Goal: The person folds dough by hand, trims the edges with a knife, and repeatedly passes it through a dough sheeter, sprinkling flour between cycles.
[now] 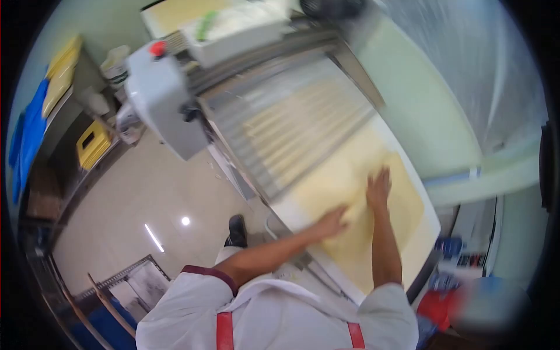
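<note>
Pressing flat, the left hand [331, 221] and right hand [378, 189] lie open-palmed on a smooth, pale dough sheet [402, 204]. It rests on a white belt [429, 224] beside a ribbed metal guard [280, 125]

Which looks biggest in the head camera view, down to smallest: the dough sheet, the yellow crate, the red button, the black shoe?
1. Dough sheet, with the left hand and right hand flat on it.
2. Yellow crate.
3. Black shoe.
4. Red button.
Crate and button lie farther away, so true sizes are unsure.
</note>
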`<action>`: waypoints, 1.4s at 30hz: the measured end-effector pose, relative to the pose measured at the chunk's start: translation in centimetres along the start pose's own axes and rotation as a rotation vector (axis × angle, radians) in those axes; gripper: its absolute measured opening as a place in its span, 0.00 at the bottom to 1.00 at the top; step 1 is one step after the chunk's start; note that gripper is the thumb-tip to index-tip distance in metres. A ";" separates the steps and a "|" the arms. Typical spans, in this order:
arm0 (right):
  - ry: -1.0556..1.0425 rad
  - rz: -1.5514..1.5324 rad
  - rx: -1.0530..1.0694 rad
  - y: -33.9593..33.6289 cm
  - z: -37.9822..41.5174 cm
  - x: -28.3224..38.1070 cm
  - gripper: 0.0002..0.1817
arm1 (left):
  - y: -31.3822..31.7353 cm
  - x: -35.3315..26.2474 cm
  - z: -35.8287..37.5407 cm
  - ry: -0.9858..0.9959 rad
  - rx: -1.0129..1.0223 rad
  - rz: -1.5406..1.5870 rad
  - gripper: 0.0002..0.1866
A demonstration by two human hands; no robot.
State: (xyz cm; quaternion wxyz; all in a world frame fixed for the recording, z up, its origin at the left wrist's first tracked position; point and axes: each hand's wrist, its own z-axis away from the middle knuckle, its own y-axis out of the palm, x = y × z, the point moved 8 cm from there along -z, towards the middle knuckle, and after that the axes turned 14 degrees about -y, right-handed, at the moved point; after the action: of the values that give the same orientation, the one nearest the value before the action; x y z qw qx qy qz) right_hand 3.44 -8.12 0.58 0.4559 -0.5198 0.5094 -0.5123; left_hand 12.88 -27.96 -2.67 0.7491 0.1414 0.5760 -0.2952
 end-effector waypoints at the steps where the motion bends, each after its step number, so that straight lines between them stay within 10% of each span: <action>1: -0.067 -0.014 0.037 -0.3 1.8 2.6 0.40 | -1.0 -0.7 2.6 0.206 0.002 0.076 0.41; 8: -0.813 -0.393 -0.549 -22.0 -8.5 30.2 0.17 | -2.0 -1.3 8.7 0.487 0.192 -0.637 0.39; 14: -1.106 -0.312 -0.332 -27.3 -25.3 51.3 0.13 | -2.8 -1.1 8.1 0.597 0.078 -0.568 0.37; 23: -0.966 -0.039 -0.020 -22.1 -33.3 54.1 0.11 | -4.3 -1.2 8.3 0.619 0.074 -0.484 0.38; 29: -0.478 -1.944 -0.145 -19.7 -34.6 47.0 0.12 | -5.3 -1.0 7.6 0.451 0.250 -0.181 0.41; 31: -0.333 -2.360 -0.135 -17.4 -29.6 42.7 0.06 | -4.7 -0.5 7.4 0.409 0.292 -0.171 0.39; 33: -0.669 -2.595 -0.077 -16.9 -21.1 36.0 0.13 | -3.6 0.0 7.8 0.412 0.293 -0.320 0.35; 35: 0.383 -2.500 -0.398 -10.2 -9.9 23.8 0.19 | -4.1 -0.4 6.0 0.440 0.267 -0.262 0.34; 36: 0.548 -2.469 -0.557 -6.8 -3.3 17.7 0.17 | -4.8 -0.2 5.0 0.424 0.286 -0.115 0.35; 37: -0.092 -2.881 -0.466 -3.0 1.9 11.8 0.18 | -4.9 -1.1 4.4 0.407 0.236 -0.167 0.35; 41: 0.937 -1.528 -1.458 0.5 44.6 -9.5 0.06 | -1.1 -2.8 -0.8 0.371 0.172 -0.222 0.41; 42: 0.876 -1.141 -1.555 -6.1 53.7 -9.1 0.03 | 0.1 -4.0 -1.8 0.320 0.172 -0.220 0.42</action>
State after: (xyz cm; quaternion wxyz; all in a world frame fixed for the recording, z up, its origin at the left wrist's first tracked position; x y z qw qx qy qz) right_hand 57.79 -1.19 2.87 -0.5340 -0.6007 0.4976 -0.3262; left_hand 10.88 -25.71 0.55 0.5965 0.1861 0.6722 -0.3971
